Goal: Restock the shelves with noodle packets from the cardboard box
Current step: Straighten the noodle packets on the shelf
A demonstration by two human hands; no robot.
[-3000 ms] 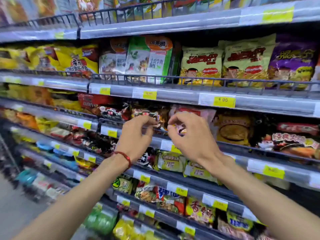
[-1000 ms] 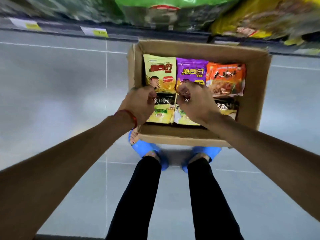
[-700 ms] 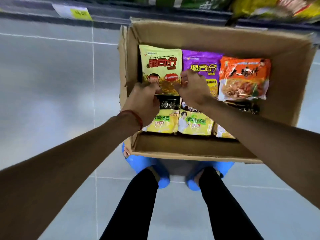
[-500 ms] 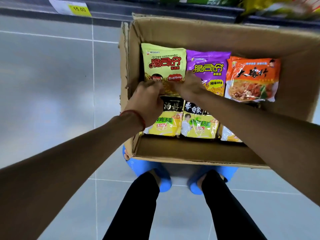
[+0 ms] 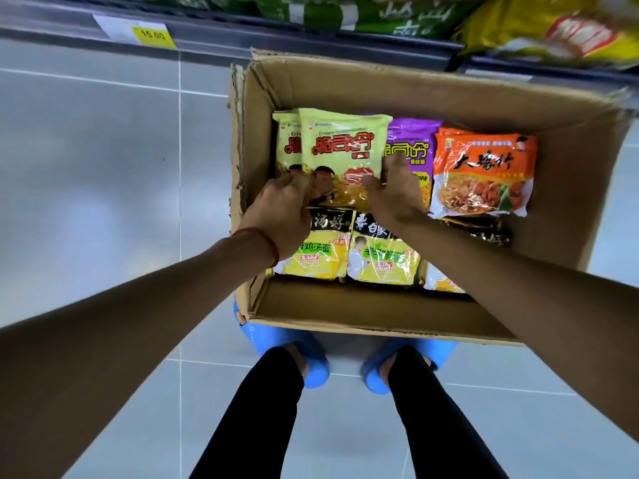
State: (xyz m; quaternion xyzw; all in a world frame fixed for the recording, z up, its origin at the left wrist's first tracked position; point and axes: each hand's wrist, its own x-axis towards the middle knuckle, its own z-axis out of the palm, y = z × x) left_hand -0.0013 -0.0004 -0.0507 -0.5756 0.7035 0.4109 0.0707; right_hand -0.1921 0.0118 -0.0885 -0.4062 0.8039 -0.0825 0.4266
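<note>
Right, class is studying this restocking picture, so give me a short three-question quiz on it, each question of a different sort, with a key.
1. True or false: the left hand and the right hand both hold the pale yellow packet.
2. Which packet lies furthest right in the far row of the cardboard box? A purple, B orange, C blue.
3. Fill the gap: the price label reads ___.

Key: 1 true; 2 B, the orange packet; 3 15.00.
</note>
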